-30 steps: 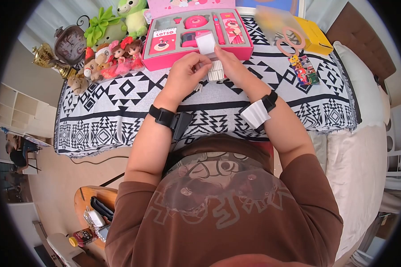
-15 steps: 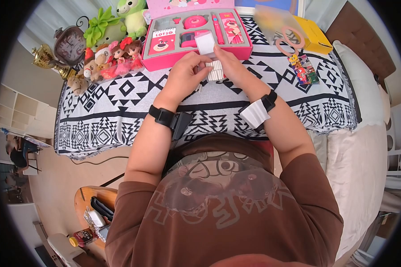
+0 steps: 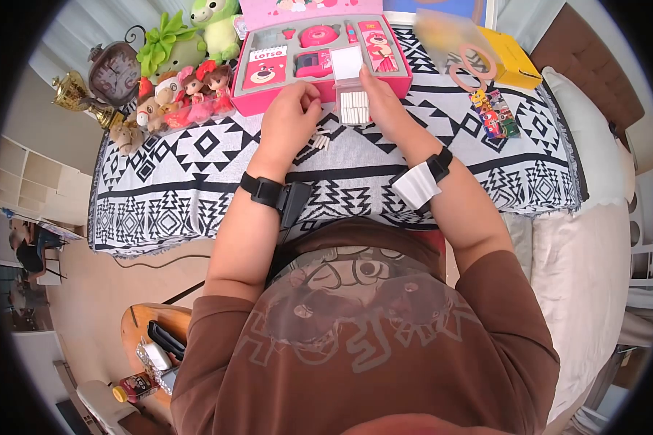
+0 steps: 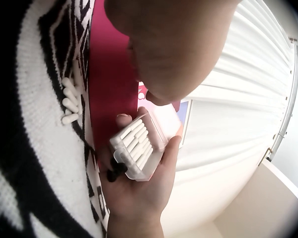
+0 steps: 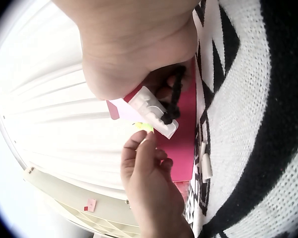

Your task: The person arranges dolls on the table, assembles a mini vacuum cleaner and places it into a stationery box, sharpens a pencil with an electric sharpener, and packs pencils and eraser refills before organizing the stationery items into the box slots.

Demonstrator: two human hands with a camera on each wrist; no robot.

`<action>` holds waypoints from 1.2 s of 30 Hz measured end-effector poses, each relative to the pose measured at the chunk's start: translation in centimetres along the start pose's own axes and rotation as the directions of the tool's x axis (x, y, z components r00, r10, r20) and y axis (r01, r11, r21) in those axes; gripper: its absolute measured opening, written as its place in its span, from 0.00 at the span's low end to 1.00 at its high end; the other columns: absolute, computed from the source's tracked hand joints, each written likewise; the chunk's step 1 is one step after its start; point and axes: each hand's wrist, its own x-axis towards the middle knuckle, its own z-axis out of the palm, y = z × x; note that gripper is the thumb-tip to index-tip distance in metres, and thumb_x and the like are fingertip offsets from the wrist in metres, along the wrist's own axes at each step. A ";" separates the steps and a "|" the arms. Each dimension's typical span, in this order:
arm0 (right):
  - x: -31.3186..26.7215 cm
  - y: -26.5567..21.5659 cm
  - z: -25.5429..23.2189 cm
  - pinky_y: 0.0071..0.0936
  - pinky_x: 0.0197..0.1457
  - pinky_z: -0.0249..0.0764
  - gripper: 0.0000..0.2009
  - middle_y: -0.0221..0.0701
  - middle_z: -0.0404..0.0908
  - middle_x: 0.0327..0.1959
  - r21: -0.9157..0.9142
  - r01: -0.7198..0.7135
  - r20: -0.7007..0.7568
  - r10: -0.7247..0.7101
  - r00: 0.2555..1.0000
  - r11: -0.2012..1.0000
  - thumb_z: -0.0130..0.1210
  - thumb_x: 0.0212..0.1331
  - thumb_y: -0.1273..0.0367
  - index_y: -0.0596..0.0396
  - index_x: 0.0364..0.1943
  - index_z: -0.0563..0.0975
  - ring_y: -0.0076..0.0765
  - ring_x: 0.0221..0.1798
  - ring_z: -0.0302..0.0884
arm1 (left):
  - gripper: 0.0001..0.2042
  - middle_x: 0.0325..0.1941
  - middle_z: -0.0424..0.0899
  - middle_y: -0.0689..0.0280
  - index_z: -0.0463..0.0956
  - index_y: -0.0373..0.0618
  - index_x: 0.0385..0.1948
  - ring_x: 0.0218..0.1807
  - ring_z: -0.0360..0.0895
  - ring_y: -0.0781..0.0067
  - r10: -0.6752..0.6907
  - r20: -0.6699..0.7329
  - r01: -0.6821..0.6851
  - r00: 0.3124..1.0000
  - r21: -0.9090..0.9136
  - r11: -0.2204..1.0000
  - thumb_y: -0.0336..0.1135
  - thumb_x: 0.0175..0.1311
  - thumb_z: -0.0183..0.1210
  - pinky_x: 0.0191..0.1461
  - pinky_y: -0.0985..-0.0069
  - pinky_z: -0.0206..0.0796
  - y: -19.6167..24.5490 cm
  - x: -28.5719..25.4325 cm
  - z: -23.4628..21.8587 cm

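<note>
My right hand (image 3: 386, 109) holds a small clear plastic case (image 4: 156, 166), its lid raised, filled with rows of short white sticks (image 3: 354, 109). The thumb lies along one side of the case and fingers wrap the other. A black fuzzy band (image 5: 175, 96) shows by these fingers. To the left of the case, my left hand (image 3: 289, 119) is apart from it, its fingers curled; in the right wrist view its thumb and index fingertip meet with nothing visible between them. Several loose white sticks (image 3: 321, 140) lie on the patterned cloth (image 3: 218, 170) below the left hand.
Behind the hands stands an open pink gift box (image 3: 268, 100) with a notebook and small items. Plush toys (image 3: 170, 54), dolls (image 3: 214, 83), a clock (image 3: 115, 72) and a gold trophy (image 3: 76, 90) crowd the left. Pink rings (image 3: 479, 65) and a yellow box (image 3: 511, 58) lie right.
My left hand has drawn away from the case, leftward, uncovering the case's sticks and the loose ones on the cloth. The right hand and case have shifted slightly.
</note>
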 end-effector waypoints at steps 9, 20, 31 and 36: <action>-0.3 -0.3 0.4 0.21 0.42 0.75 0.28 0.31 0.82 0.38 0.098 0.008 -0.015 -0.007 1.000 0.995 0.35 0.74 0.49 0.61 0.49 0.77 0.21 0.38 0.79 | 0.13 0.29 0.80 0.61 0.77 0.43 0.32 0.34 0.79 0.60 -0.118 0.349 0.063 0.930 0.164 0.984 0.40 0.50 0.66 0.38 0.67 0.69 0.2 -0.4 -0.1; -0.3 -0.4 0.3 0.21 0.39 0.76 0.28 0.32 0.83 0.34 0.073 0.012 -0.025 -0.010 1.000 0.997 0.35 0.74 0.49 0.61 0.44 0.78 0.23 0.35 0.81 | 0.07 0.25 0.80 0.62 0.80 0.41 0.31 0.30 0.78 0.67 0.030 0.525 0.024 0.850 -0.096 0.995 0.31 0.53 0.63 0.36 0.72 0.68 -0.3 -0.4 0.2; -0.5 -0.8 0.4 0.20 0.41 0.76 0.28 0.31 0.83 0.36 0.067 0.027 -0.029 -0.025 0.999 0.997 0.34 0.74 0.50 0.61 0.48 0.77 0.22 0.36 0.81 | 0.05 0.27 0.78 0.60 0.78 0.39 0.29 0.30 0.77 0.65 0.110 0.334 -0.091 0.936 -0.071 0.993 0.30 0.53 0.61 0.36 0.70 0.69 -0.2 -0.4 0.4; -0.3 -0.4 0.4 0.21 0.41 0.76 0.28 0.31 0.83 0.36 0.104 0.017 -0.008 -0.017 1.000 0.994 0.33 0.75 0.50 0.62 0.48 0.77 0.23 0.36 0.81 | 0.06 0.26 0.79 0.66 0.76 0.38 0.30 0.29 0.75 0.76 -0.015 0.205 0.038 0.979 -0.107 0.994 0.30 0.61 0.61 0.35 0.77 0.67 0.8 -0.2 0.0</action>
